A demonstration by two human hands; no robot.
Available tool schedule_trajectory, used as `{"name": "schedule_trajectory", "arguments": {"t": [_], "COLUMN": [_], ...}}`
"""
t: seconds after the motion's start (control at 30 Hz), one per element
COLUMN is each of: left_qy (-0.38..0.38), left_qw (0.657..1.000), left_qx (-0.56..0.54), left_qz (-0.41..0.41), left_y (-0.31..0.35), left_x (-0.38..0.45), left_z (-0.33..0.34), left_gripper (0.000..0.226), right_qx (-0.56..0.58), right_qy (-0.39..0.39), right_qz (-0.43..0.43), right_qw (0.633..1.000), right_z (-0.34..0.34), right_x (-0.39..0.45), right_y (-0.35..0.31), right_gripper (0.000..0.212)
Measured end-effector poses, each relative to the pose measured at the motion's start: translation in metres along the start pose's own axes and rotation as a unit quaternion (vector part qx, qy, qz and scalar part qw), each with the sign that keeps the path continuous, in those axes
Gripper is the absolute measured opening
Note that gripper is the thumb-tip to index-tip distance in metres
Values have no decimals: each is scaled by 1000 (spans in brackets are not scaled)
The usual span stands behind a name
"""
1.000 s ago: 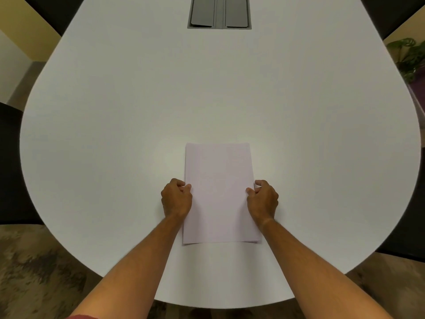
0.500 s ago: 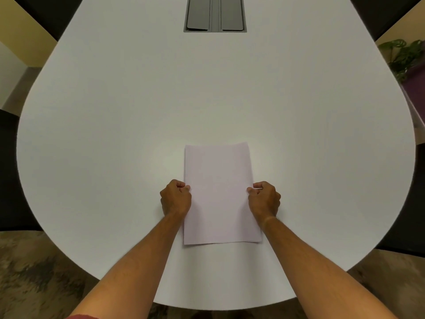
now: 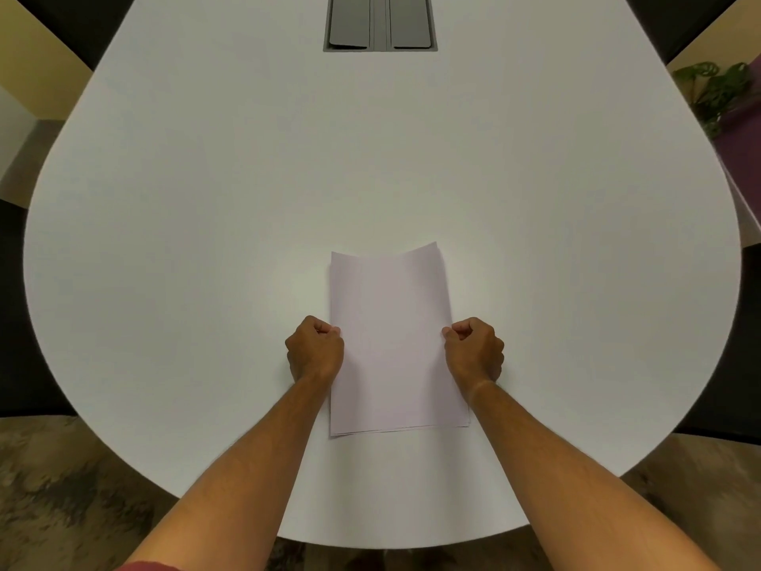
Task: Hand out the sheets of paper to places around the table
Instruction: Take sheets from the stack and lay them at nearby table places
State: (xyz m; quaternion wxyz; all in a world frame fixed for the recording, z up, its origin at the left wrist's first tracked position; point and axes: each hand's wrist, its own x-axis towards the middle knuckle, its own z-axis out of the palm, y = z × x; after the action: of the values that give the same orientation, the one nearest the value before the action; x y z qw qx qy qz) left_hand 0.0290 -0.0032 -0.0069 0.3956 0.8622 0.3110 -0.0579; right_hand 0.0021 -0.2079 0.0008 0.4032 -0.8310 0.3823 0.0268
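pale sheets of paper [image 3: 393, 340], far corner lifted

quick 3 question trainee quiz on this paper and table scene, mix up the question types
1. True or false: the pale lilac stack of paper sheets lies flat at every corner.
2. Which hands grip the stack? A) left only B) right only C) both
3. Fill in: the grey rectangular hatch is set into the white rounded table at its ____ end.

Key
1. False: the far right corner is lifted.
2. C: the left hand and right hand each pinch a long edge.
3. far
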Motion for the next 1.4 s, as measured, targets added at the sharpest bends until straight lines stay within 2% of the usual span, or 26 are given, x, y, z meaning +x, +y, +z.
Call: {"name": "schedule_trajectory", "arguments": {"t": [0.3, 0.53, 0.77, 0.93, 1.4], "left_qy": [23, 9, -22, -51, -86], "left_qw": [999, 999, 997, 994, 985], "left_qx": [16, -33, -70, -102, -145], "left_qz": [38, 0, 1, 2, 42], "left_y": [-2, -1, 9, 19, 80], "left_x": [-2, 3, 3, -4, -71], "left_z": [-2, -10, -25, -29, -2], "left_gripper": [12, 10, 2, 10, 12], "right_qx": [12, 80, 143, 188, 249], "right_qy": [34, 1, -16, -18, 10], "right_qz": [-16, 7, 43, 67, 42], "right_qw": [999, 997, 989, 980, 968], "right_z": [6, 4, -9, -30, -127], "right_x": [-8, -5, -10, -18, 1], "right_y": [-1, -2, -3, -2, 19], "right_gripper": [16, 15, 15, 13, 13]}}
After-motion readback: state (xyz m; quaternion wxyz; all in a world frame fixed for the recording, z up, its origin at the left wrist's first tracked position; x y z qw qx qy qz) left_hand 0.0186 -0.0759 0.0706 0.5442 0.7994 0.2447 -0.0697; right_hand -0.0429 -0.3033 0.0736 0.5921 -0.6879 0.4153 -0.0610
